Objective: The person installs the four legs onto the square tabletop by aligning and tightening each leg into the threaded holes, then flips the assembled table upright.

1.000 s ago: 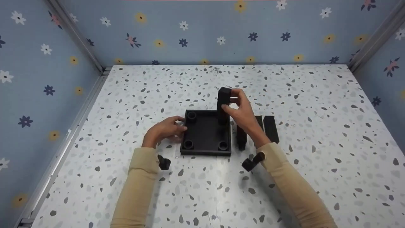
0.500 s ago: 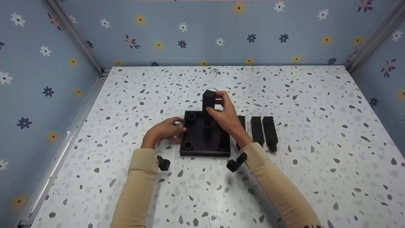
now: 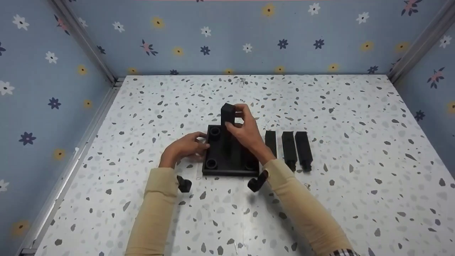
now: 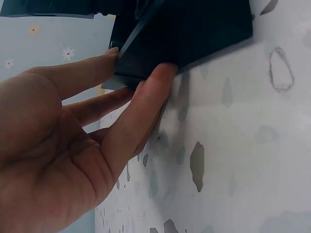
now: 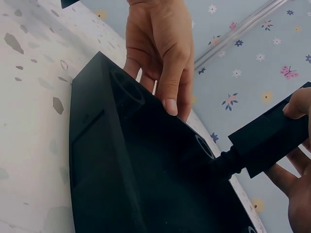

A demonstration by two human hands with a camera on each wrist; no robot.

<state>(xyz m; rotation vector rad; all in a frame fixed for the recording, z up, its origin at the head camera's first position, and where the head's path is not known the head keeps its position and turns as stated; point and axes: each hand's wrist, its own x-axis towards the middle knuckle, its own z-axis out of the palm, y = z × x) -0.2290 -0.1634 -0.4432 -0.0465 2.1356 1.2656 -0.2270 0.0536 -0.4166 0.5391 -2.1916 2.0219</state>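
A black square tabletop (image 3: 231, 173) lies underside up on the table, with raised walls and round sockets at its corners. My left hand (image 3: 183, 146) grips its left wall, thumb at the rim (image 5: 167, 108) and fingers against the outside. Upright over the tabletop stands a black table leg (image 3: 226, 113), which my right hand (image 3: 246, 131) pinches near the top between thumb and fingers. In the right wrist view the leg's threaded end (image 5: 227, 162) points toward the tabletop, close to a far socket (image 5: 205, 145). The leg's lower part blends into the black board in the head view.
Several more black legs (image 3: 289, 147) lie side by side to the right of the tabletop, threaded ends toward me. A speckled white table (image 3: 355, 160) spreads around. Blue flowered panels (image 3: 227, 35) stand behind it and on both sides.
My right hand has carried the upright leg leftward from the far right corner across the tabletop, toward its far left corner. The left hand stays at the left wall.
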